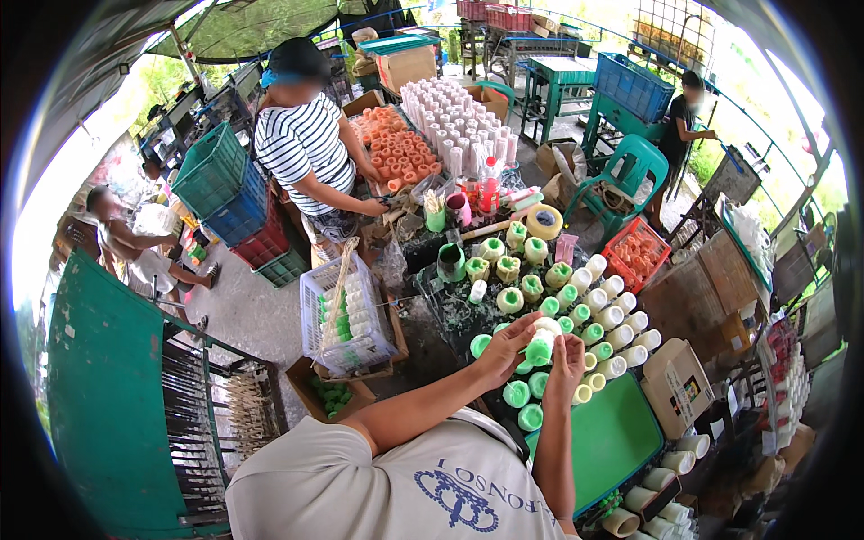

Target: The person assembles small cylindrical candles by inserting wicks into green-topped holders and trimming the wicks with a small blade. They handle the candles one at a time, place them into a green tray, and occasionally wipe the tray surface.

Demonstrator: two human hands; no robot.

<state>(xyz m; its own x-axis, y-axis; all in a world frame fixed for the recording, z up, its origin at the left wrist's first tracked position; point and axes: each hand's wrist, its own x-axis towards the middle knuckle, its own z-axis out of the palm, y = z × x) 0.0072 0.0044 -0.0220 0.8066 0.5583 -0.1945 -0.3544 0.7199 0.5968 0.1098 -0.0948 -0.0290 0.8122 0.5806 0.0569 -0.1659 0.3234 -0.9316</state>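
Above the table's near edge I hold a white-and-green wax candle (540, 349), its green end toward me. My left hand (506, 349) grips it from the left, fingers closed round its upper part. My right hand (567, 360) pinches it from the right side. Several green-topped wax pieces (517, 393) stand just below and left of my hands. To the right are rows of white cylinders (621, 337), lying tilted. Beyond my hands stand several cream cups with green wax (508, 268) inside.
A white basket (351, 360) of white and green pieces is at my left. A green tray (621, 432) lies at my right. Across the table, a person in a striped shirt (301, 153) works beside orange pieces (396, 153) and pink-white tubes (459, 112). A roll of tape (544, 221) lies farther back.
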